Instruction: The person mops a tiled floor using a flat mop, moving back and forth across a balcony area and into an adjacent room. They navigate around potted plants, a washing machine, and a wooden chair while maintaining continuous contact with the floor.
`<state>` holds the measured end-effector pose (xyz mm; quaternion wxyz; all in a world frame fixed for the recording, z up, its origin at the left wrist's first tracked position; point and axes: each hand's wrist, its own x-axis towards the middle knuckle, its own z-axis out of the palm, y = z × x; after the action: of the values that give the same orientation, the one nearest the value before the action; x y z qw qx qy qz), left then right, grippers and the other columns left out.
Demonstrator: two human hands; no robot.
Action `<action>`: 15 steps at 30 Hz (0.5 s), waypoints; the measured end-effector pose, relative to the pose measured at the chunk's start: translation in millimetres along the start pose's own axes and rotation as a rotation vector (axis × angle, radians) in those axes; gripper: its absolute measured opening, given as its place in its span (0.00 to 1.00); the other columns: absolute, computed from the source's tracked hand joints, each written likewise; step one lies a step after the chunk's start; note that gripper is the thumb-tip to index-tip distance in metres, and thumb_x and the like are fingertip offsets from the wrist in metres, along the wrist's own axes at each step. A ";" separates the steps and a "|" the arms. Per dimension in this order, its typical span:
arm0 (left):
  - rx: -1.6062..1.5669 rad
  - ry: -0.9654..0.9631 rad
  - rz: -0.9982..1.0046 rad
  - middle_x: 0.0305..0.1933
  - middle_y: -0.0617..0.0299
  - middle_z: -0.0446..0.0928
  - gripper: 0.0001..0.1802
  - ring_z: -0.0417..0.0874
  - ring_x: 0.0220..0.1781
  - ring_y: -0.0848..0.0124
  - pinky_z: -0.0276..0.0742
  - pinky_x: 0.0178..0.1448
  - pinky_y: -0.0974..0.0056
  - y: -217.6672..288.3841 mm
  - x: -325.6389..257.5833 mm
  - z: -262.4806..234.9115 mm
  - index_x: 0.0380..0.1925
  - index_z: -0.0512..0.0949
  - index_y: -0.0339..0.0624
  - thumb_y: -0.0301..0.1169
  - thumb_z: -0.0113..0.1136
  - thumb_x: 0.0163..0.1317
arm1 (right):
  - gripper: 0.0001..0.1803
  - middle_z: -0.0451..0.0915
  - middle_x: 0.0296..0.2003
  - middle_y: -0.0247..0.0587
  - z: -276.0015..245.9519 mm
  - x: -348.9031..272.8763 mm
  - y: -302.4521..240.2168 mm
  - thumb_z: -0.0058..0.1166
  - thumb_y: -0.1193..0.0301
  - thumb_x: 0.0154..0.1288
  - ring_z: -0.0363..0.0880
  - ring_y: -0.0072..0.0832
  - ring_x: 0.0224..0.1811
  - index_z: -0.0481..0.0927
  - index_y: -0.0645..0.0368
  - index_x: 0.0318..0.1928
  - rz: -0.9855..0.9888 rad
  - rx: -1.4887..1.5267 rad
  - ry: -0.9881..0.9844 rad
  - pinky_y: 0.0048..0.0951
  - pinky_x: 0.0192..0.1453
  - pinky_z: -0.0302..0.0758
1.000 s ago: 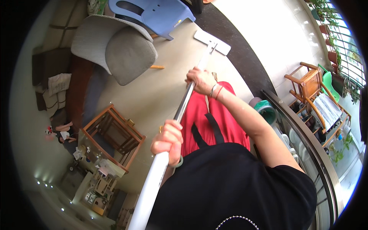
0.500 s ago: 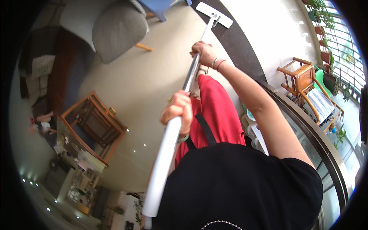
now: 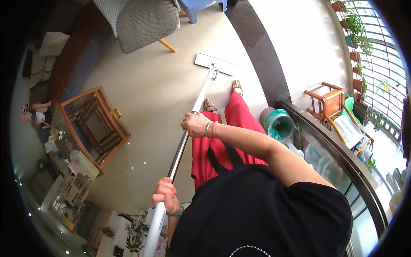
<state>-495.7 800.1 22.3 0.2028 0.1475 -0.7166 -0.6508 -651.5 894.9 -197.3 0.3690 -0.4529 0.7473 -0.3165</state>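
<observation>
Both my hands are wrapped round the long pole of a flat mop (image 3: 178,155), silver in the middle with a white grip at its near end. My left hand (image 3: 167,195) is closed just above the white grip. Farther up the pole, my right hand (image 3: 197,124) is closed round it, with bracelets at the wrist. The white rectangular mop head (image 3: 222,67) lies on the pale tiled floor, a little beyond my sandalled feet (image 3: 237,87).
A grey chair (image 3: 147,25) and a blue plastic stool (image 3: 203,9) stand at the far side. To the left is a wooden chair (image 3: 96,128). A lined bin (image 3: 279,125) stands right of my legs, beside a glass door frame (image 3: 338,150). A dark floor strip (image 3: 261,47) curves past.
The mop head has come back toward me and left, off the dark strip onto the pale tiles. Both hands have drawn nearer and left with the pole.
</observation>
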 end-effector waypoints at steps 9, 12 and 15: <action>-0.203 0.031 0.064 0.21 0.64 0.65 0.11 0.67 0.25 0.71 0.71 0.53 0.50 -104.4 82.0 155.0 0.27 0.59 0.47 0.22 0.48 0.64 | 0.05 0.77 0.36 0.32 -109.9 -11.8 194.7 0.53 0.70 0.57 0.71 0.38 0.49 0.80 0.47 0.34 0.137 -0.155 0.238 0.58 0.41 0.71; -0.168 -0.053 0.099 0.20 0.64 0.61 0.11 0.64 0.25 0.72 0.71 0.56 0.50 -127.8 136.7 219.6 0.26 0.57 0.47 0.22 0.44 0.65 | 0.04 0.78 0.35 0.30 -178.2 -16.3 248.8 0.54 0.69 0.56 0.73 0.34 0.51 0.81 0.45 0.32 0.273 -0.228 0.309 0.55 0.48 0.69; -0.147 -0.114 0.134 0.19 0.63 0.61 0.12 0.68 0.26 0.71 0.72 0.56 0.51 -131.0 166.4 253.8 0.26 0.57 0.45 0.18 0.42 0.64 | 0.02 0.76 0.32 0.29 -219.8 -30.1 257.8 0.55 0.70 0.54 0.75 0.29 0.47 0.77 0.46 0.27 0.369 -0.284 0.361 0.46 0.48 0.69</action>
<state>-770.6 928.3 -109.2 0.2151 0.0466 -0.6856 -0.6939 -940.5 1053.2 -281.6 0.2143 -0.2926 0.9075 -0.2117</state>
